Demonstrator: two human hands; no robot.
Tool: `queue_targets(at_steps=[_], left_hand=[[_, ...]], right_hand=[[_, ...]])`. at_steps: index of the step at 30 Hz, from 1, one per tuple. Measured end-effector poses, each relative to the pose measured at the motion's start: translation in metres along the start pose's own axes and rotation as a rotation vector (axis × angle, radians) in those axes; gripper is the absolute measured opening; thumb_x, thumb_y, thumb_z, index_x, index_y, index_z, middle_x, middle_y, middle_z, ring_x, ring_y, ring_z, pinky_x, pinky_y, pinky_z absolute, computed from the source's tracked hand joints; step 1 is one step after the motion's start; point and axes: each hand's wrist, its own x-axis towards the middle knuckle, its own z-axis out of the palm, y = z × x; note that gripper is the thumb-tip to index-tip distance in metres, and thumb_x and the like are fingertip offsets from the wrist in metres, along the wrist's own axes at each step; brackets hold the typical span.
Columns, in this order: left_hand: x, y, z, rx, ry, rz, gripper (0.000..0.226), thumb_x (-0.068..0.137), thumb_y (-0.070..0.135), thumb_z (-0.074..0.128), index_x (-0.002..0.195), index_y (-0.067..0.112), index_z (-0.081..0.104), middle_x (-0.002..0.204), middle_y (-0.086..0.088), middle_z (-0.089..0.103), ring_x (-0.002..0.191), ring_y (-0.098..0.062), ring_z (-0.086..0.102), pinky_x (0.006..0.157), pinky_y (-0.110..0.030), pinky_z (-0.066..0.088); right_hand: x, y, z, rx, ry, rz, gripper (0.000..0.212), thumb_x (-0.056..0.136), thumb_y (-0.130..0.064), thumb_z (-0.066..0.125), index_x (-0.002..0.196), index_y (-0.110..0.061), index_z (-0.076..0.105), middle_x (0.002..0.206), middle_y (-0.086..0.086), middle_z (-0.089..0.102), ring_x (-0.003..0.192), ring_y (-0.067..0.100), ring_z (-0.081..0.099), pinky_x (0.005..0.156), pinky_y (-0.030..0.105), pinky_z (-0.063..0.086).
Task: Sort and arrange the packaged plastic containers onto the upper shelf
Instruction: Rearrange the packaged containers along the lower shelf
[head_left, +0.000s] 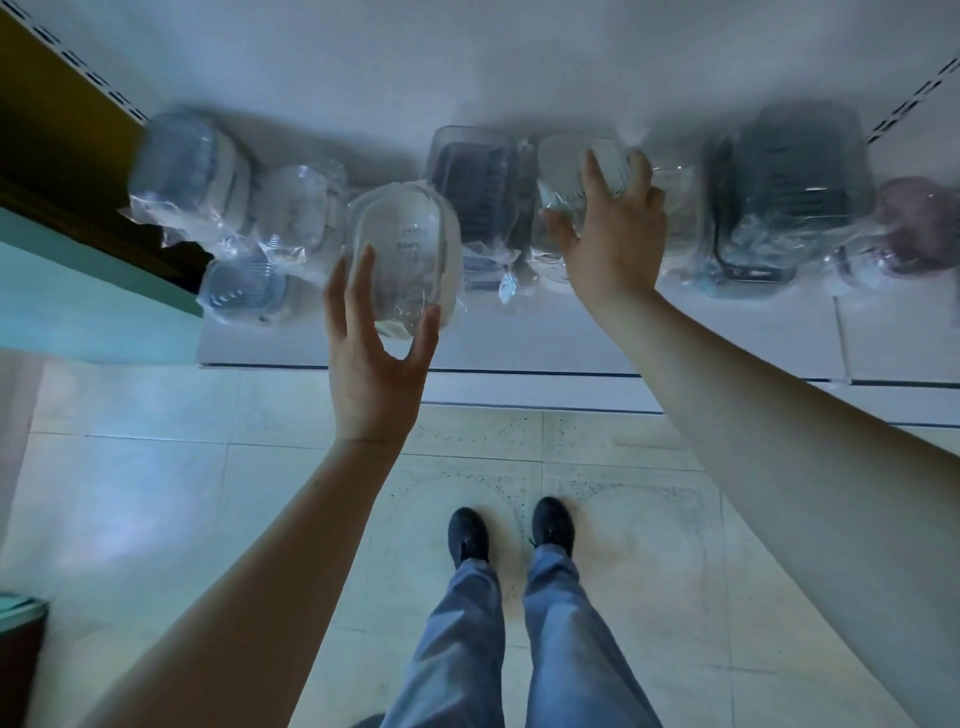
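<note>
Faint printed lines on the clear oval container (408, 254) — too blurred to read — nothing else lettered.

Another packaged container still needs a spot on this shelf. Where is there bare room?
Bare shelf runs along the front edge, below the right hand and the dark rectangular container. The back row is crowded; the left hand holds a clear oval container.
</note>
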Motion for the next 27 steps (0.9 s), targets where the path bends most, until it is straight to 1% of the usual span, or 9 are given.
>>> queue_targets(at_steps=[2, 5, 9, 11, 13, 17, 21, 24, 27], left_hand=[[0.001, -0.008, -0.003, 0.0, 0.009, -0.024, 0.07, 0.094, 0.04, 0.062, 0.152, 0.011, 0.036, 0.155, -0.016, 0.033, 0.137, -0.007, 0.032, 0.096, 0.008, 0.024], [0.003, -0.02, -0.008, 0.02, 0.01, -0.056, 0.069, 0.095, 0.041, 0.063, 0.153, 0.016, 0.034, 0.157, -0.012, 0.032, 0.141, -0.016, 0.033, 0.096, 0.004, 0.026], [0.009, -0.036, -0.019, 0.039, -0.011, -0.07, 0.071, 0.094, 0.045, 0.062, 0.154, 0.021, 0.032, 0.159, -0.009, 0.029, 0.143, -0.021, 0.035, 0.101, -0.022, 0.04], [0.011, -0.043, -0.025, 0.045, -0.018, -0.083, 0.071, 0.094, 0.046, 0.062, 0.153, 0.022, 0.031, 0.159, -0.008, 0.028, 0.143, -0.023, 0.036, 0.102, -0.033, 0.044], [0.016, -0.05, -0.031, 0.057, -0.011, -0.107, 0.071, 0.094, 0.045, 0.062, 0.153, 0.022, 0.031, 0.158, -0.007, 0.029, 0.141, -0.023, 0.037, 0.101, -0.034, 0.046], [0.04, -0.071, -0.043, 0.114, -0.011, -0.086, 0.072, 0.096, 0.053, 0.055, 0.153, 0.017, 0.03, 0.152, -0.01, 0.034, 0.136, -0.025, 0.041, 0.105, -0.044, 0.047], [0.085, -0.095, -0.048, 0.317, 0.023, -0.103, 0.075, 0.095, 0.061, 0.047, 0.153, 0.015, 0.032, 0.152, -0.015, 0.036, 0.132, -0.036, 0.037, 0.107, -0.052, 0.037], [0.115, -0.108, -0.049, 0.323, 0.019, -0.093, 0.074, 0.097, 0.058, 0.047, 0.155, 0.017, 0.028, 0.157, -0.017, 0.027, 0.136, -0.037, 0.033, 0.104, -0.051, 0.041], [0.132, -0.124, -0.044, 0.332, -0.063, -0.093, 0.07, 0.1, 0.053, 0.048, 0.157, 0.022, 0.022, 0.159, -0.019, 0.016, 0.141, -0.04, 0.031, 0.103, -0.05, 0.044]], right_hand=[[0.005, -0.006, 0.008, -0.046, -0.059, -0.013, 0.066, 0.1, -0.055, 0.046, 0.155, -0.022, 0.033, 0.164, 0.019, 0.014, 0.131, 0.042, 0.041, 0.106, 0.045, 0.038], [0.007, -0.005, 0.016, -0.16, -0.124, -0.019, 0.061, 0.104, -0.051, 0.035, 0.155, -0.017, 0.032, 0.165, 0.023, 0.008, 0.137, 0.043, 0.034, 0.108, 0.046, 0.033], [0.005, -0.005, 0.017, -0.206, -0.134, -0.029, 0.058, 0.104, -0.045, 0.033, 0.153, -0.015, 0.034, 0.164, 0.019, 0.018, 0.137, 0.042, 0.033, 0.108, 0.05, 0.028], [0.002, -0.007, 0.013, -0.183, -0.091, 0.003, 0.057, 0.103, -0.041, 0.036, 0.152, -0.011, 0.036, 0.161, 0.018, 0.025, 0.135, 0.042, 0.036, 0.109, 0.051, 0.028], [-0.003, -0.012, 0.008, -0.131, -0.01, 0.036, 0.056, 0.102, -0.038, 0.038, 0.15, -0.009, 0.039, 0.158, 0.018, 0.031, 0.134, 0.043, 0.038, 0.11, 0.051, 0.028], [-0.02, -0.031, 0.0, -0.036, 0.212, -0.073, 0.05, 0.099, -0.035, 0.038, 0.139, -0.007, 0.05, 0.147, 0.017, 0.046, 0.125, 0.042, 0.048, 0.102, 0.048, 0.038], [-0.038, -0.053, 0.005, 0.059, 0.273, -0.219, 0.046, 0.099, -0.03, 0.043, 0.136, -0.006, 0.054, 0.144, 0.018, 0.049, 0.124, 0.041, 0.05, 0.102, 0.046, 0.041], [-0.05, -0.06, 0.01, 0.12, 0.312, -0.28, 0.041, 0.1, -0.025, 0.046, 0.135, -0.006, 0.056, 0.145, 0.02, 0.048, 0.126, 0.041, 0.049, 0.102, 0.045, 0.042], [-0.062, -0.058, 0.012, 0.115, 0.307, -0.319, 0.038, 0.102, -0.024, 0.047, 0.135, -0.008, 0.057, 0.145, 0.021, 0.047, 0.127, 0.04, 0.048, 0.101, 0.044, 0.041]])
